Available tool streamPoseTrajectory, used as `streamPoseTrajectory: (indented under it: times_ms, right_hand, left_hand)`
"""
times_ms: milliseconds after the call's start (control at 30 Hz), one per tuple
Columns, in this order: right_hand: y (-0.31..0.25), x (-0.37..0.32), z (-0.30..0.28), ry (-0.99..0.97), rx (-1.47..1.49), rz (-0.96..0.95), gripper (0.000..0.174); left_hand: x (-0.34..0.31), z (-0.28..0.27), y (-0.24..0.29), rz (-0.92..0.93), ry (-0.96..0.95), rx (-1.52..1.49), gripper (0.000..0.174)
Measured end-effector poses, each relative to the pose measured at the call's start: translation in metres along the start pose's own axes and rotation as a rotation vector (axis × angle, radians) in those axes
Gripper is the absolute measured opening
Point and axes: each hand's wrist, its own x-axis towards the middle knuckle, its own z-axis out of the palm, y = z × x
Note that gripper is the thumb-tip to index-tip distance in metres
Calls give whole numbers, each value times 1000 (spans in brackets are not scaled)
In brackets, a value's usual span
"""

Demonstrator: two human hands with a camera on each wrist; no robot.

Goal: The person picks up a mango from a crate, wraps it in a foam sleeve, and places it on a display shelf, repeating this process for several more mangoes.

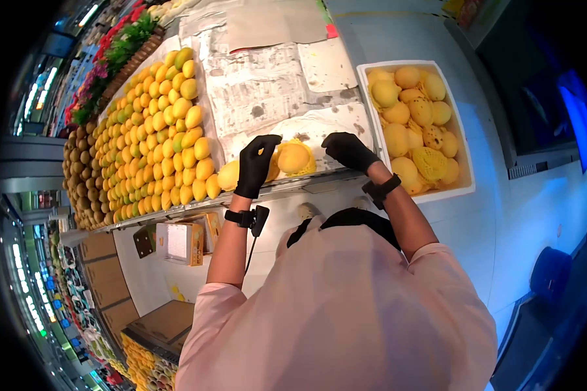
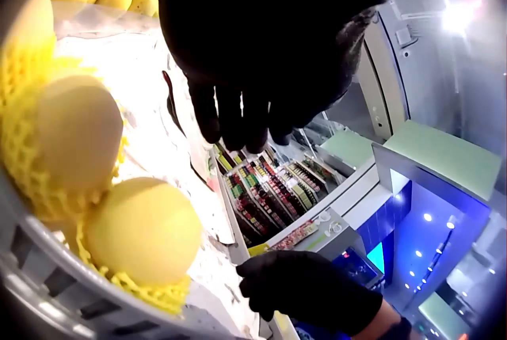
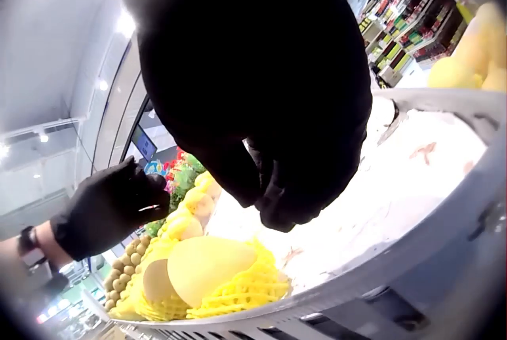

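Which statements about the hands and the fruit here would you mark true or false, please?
1. The left hand and the right hand are gloved in black. True.
2. A netted yellow fruit lies between them. True.
3. The white box stands on the person's left. False: it is on the right.
4. That box is empty. False: it holds large yellow fruits.
5. The mango pile is left of both hands. True.

Glare at the centre, darkness around the rim

Wide, bowed head view with black corners and blue glow at right. In both wrist views, the white paper (image 2: 146, 102) burns out (detail nearly gone); left hand (image 2: 265, 47) and right hand (image 3: 261, 94) darken almost to silhouettes.
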Motion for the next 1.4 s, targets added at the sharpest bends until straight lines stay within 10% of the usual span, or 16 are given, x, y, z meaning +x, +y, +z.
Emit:
streamPoseTrajectory:
  times_ms: [400,433,633,867,1033,1133,1167,1300,1400]
  right_hand:
    - [-20,-126,-104,11,-307,461,39]
    - [3,-149,-102,85,-415,313,38]
    - [22,-221,-143,512,-355,759,32]
    - [69,-252,-121,503,-571,686,48]
    - [81,-268,-134,707,-381,758,30]
    - [49,-248,-169,805,561,928,36]
    - [34,-243,-178,735,715,852,40]
    - [13,-211,-179,397,-194,303,38]
    - [-7,-186,-167,300,-108,415,37]
  left_hand:
    - [-18,77,27,-133,48,-243,42]
    - [-20,84,28,-124,43,-255,43]
    - [-37,122,33,-243,-45,-331,45]
    - [-44,157,52,-236,-183,-315,44]
    - [-40,165,51,-190,-243,-288,43]
    - [-33,163,53,-233,-275,-348,37]
    - [-31,166,58,-226,-280,-378,33]
    - [-13,187,65,-281,-378,-517,26]
    - [-4,199,81,-313,-445,-656,18]
